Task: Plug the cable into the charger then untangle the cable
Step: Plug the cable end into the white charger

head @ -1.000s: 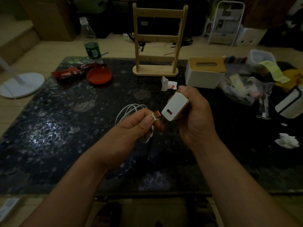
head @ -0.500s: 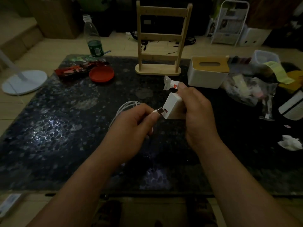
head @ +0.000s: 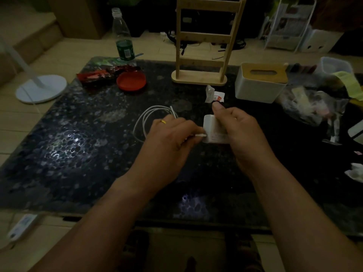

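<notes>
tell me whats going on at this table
A person is plugging a white cable into a white charger above a dark table. The right hand holds the charger, and the left hand pinches the cable's plug against the charger's face. Whether it is fully seated is unclear. The rest of the cable lies coiled behind the left hand, not yet untangled.

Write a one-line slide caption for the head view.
Left hand presses the white cable plug against the white charger held by the right hand above the dark table.
</notes>
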